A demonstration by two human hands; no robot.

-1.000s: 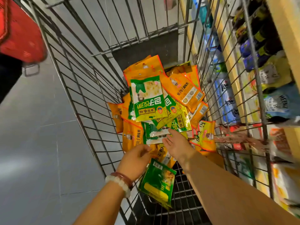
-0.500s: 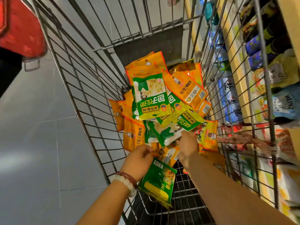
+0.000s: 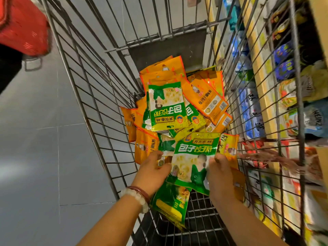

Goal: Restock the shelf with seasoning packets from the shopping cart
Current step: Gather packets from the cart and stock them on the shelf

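A wire shopping cart (image 3: 92, 107) holds a pile of orange and green seasoning packets (image 3: 167, 105). My right hand (image 3: 221, 176) grips a green packet (image 3: 194, 157) by its right edge and holds it lifted above the near end of the pile. My left hand (image 3: 152, 172), with bead bracelets on the wrist, is curled at that packet's left edge. It holds another green packet (image 3: 170, 205) that hangs below it. An orange packet (image 3: 229, 148) lies just beyond my right hand.
The store shelf (image 3: 264, 96) runs along the cart's right side, stocked with blue, yellow and other packages. Grey floor tiles (image 3: 35, 148) lie to the left. A red object (image 3: 21, 23) is at the top left corner.
My right hand took a green packet from the pile, turned it and drew it back toward my left hand. The left hand kept its hanging green packet.
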